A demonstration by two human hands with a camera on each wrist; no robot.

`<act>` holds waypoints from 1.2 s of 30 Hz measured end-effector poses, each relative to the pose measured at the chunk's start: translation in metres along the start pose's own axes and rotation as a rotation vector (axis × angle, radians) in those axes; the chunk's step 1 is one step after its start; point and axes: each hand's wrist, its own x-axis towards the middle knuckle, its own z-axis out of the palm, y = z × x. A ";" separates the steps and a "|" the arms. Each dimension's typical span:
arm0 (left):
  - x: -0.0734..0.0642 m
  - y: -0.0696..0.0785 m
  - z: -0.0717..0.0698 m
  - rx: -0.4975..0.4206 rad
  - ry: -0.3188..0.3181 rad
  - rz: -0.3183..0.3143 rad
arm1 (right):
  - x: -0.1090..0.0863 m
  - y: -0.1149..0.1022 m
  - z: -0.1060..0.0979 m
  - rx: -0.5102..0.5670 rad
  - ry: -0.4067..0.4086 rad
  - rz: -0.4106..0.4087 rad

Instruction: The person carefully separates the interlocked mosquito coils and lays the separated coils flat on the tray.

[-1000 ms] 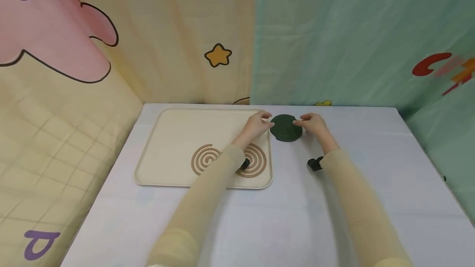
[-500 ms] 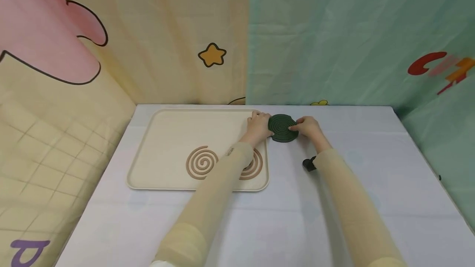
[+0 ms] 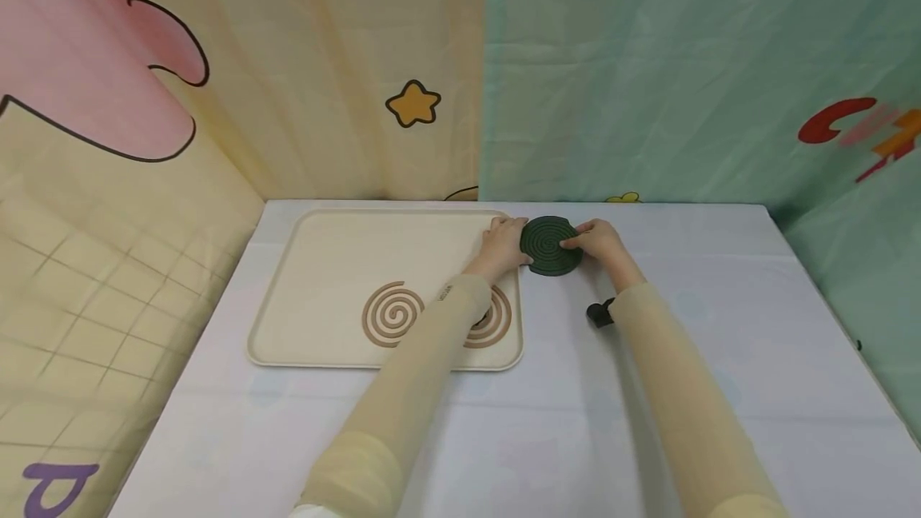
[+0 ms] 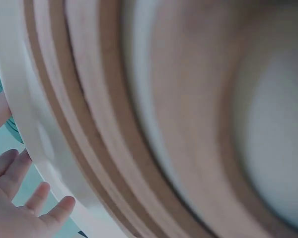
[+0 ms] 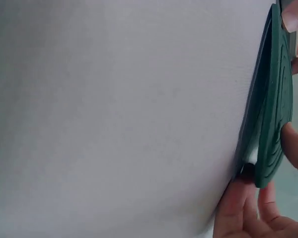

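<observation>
A dark green mosquito coil disc (image 3: 550,245), its spiral strands nested together, is at the tray's right edge. My left hand (image 3: 500,248) holds its left edge, thumb at the near side and the other fingers over the tray. In the right wrist view the disc (image 5: 276,106) is tilted above the white cloth; whether a second coil or a shadow lies under it I cannot tell. My right hand (image 3: 603,249) pinches its right edge, thumb on top and fingers beneath. Two brown coils lie on the tray, the left coil (image 3: 392,315) in plain sight, the right coil (image 3: 496,324) partly hidden by my left sleeve.
The cream tray (image 3: 316,262) covers the left back part of a table (image 3: 561,438) under white cloth. Printed curtains (image 3: 626,70) stand behind the table and at both sides. A black wrist camera (image 3: 599,314) hangs at my right wrist.
My left hand has closed in on the green coil's left edge from beside it. My right thumb has moved further onto the disc. Over the last half second the hands have hardly moved.
</observation>
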 end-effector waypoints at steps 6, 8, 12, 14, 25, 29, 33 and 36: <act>-0.001 0.000 -0.002 -0.045 0.002 -0.009 | -0.001 0.004 -0.001 0.230 -0.088 0.029; -0.001 0.000 -0.002 -0.058 0.007 0.001 | -0.001 0.005 0.001 0.322 -0.138 0.049; 0.001 -0.002 -0.003 -0.101 0.039 0.034 | 0.000 0.006 0.003 0.471 -0.197 0.066; 0.002 -0.003 -0.003 -0.154 0.060 0.049 | 0.000 0.005 0.002 0.493 -0.206 0.047; 0.001 -0.008 -0.014 -0.477 0.089 0.055 | -0.017 -0.006 -0.007 0.550 -0.233 -0.070; -0.005 -0.006 -0.022 -0.685 0.037 0.055 | -0.024 -0.010 -0.008 0.602 -0.243 -0.083; -0.014 -0.004 -0.030 -0.865 -0.012 0.040 | -0.032 -0.013 -0.008 0.661 -0.254 -0.119; -0.021 -0.003 -0.034 -0.954 -0.019 0.049 | -0.040 -0.014 -0.006 0.713 -0.262 -0.147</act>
